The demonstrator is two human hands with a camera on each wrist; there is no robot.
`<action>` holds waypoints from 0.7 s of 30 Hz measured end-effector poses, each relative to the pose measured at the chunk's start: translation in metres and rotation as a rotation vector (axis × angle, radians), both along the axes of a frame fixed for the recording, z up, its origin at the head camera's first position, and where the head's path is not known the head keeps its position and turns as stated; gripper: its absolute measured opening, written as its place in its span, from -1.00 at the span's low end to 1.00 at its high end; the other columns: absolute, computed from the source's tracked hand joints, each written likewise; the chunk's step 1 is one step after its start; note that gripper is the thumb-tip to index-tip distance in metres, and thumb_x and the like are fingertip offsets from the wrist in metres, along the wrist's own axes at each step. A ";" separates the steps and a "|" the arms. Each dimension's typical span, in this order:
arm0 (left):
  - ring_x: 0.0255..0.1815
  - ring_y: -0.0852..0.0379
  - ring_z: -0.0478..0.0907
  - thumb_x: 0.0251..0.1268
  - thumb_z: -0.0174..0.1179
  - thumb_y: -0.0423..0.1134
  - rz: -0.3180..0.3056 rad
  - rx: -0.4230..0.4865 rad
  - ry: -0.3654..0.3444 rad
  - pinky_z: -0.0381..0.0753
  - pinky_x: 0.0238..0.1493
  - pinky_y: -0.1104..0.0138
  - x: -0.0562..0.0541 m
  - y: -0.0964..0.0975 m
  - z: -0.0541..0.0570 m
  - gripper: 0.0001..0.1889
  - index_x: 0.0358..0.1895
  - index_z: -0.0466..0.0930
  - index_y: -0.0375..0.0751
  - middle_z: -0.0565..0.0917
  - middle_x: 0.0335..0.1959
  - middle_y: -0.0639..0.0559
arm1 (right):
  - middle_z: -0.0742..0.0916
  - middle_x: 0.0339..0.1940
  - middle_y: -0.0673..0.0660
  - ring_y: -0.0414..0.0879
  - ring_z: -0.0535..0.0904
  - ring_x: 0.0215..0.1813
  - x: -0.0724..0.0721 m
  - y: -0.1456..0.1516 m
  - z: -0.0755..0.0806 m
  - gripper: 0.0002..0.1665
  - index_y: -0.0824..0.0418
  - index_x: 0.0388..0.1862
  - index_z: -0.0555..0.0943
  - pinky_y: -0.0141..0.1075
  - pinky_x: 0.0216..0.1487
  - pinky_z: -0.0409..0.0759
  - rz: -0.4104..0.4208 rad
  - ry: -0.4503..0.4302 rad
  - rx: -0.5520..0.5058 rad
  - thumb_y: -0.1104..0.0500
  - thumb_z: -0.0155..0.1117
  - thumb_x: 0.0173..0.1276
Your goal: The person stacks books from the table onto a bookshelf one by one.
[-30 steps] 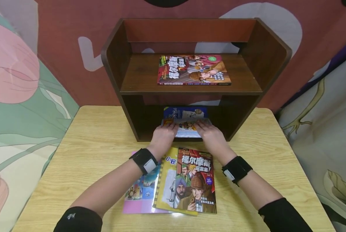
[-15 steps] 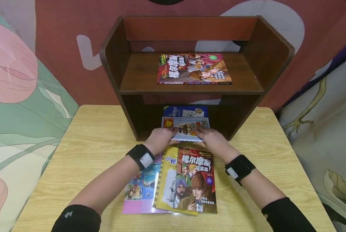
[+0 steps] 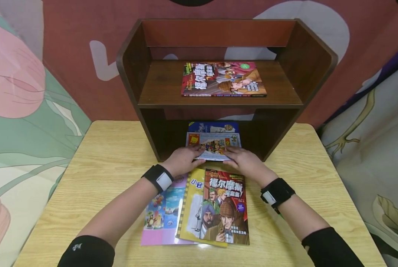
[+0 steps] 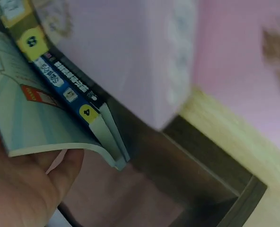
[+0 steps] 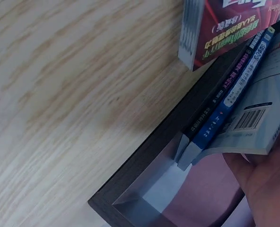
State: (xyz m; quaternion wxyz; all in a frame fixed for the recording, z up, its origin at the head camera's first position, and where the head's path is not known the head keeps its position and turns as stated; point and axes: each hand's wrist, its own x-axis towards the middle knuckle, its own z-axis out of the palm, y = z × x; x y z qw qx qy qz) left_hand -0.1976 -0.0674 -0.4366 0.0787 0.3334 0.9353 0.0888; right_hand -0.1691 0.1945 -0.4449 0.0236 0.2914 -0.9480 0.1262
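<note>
A light-blue comic book [image 3: 215, 138] lies on the lower shelf, over a blue book [image 3: 212, 127] that shows behind it. At its left edge my left hand [image 3: 181, 160] holds it, and my right hand [image 3: 247, 162] holds the right edge. The left wrist view shows the fingers of that hand behind the lifted, bending cover [image 4: 40, 118]. Likewise, in the right wrist view, my right hand [image 5: 272, 182] has fingers tucked behind the pale cover [image 5: 253, 123] with its barcode. Blue and black spines [image 5: 220, 109] lie stacked against this book.
The dark wooden bookshelf [image 3: 222, 106] stands at the back of the table [image 3: 295, 207]. A red comic book [image 3: 223, 79] lies on its upper shelf. In front, a brown-red comic book [image 3: 225, 211], a yellow book [image 3: 189, 218] and a pink-blue book [image 3: 152, 239] overlap on the table.
Both hands slid back toward me to the light-blue book's sides, and the book came toward the shelf's front edge. Since then its front has moved slightly back up.
</note>
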 end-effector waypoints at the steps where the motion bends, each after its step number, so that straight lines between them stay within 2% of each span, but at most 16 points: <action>1: 0.43 -0.01 0.23 0.41 -0.09 0.17 0.004 -0.001 -0.020 0.34 0.34 0.13 0.000 0.000 0.000 -0.41 0.40 0.26 -0.02 0.27 0.42 -0.05 | 0.51 0.31 0.25 0.18 0.43 0.31 -0.001 0.000 0.000 -0.43 0.15 0.27 0.49 0.04 0.28 0.41 -0.006 -0.013 -0.009 -0.11 0.11 0.39; 4: 0.48 -0.03 0.12 0.43 -0.10 0.13 0.010 0.006 -0.066 0.25 0.40 0.11 -0.001 0.000 -0.002 -0.42 0.43 0.19 -0.01 0.18 0.47 -0.07 | 0.49 0.33 0.24 0.18 0.39 0.34 -0.003 0.002 -0.002 -0.43 0.13 0.28 0.48 0.06 0.31 0.36 -0.021 -0.027 -0.022 -0.11 0.11 0.39; 10: 0.52 -0.08 -0.02 0.45 -0.07 0.04 0.000 0.026 -0.054 0.14 0.44 0.01 -0.006 0.001 -0.008 -0.42 0.45 0.13 -0.05 0.08 0.50 -0.13 | 0.45 0.38 0.19 0.15 0.34 0.39 -0.009 0.003 -0.009 -0.42 0.10 0.32 0.45 0.09 0.35 0.30 -0.054 -0.021 -0.010 -0.11 0.10 0.40; 16: 0.47 -0.14 0.11 0.40 0.03 -0.01 -0.005 -0.003 0.030 0.23 0.39 0.00 -0.013 0.002 -0.007 -0.42 0.42 0.21 -0.10 0.13 0.47 -0.22 | 0.39 0.42 0.18 0.14 0.30 0.41 -0.017 -0.001 -0.013 -0.39 0.09 0.34 0.42 0.08 0.35 0.30 -0.058 -0.005 0.011 -0.13 0.10 0.39; 21: 0.44 -0.18 0.16 0.36 0.12 -0.09 -0.017 -0.016 0.020 0.33 0.34 0.07 -0.017 0.006 0.002 -0.42 0.39 0.27 -0.18 0.16 0.44 -0.29 | 0.41 0.40 0.22 0.16 0.34 0.38 -0.022 -0.005 -0.010 -0.40 0.12 0.31 0.45 0.05 0.33 0.34 -0.055 0.005 0.016 -0.09 0.16 0.36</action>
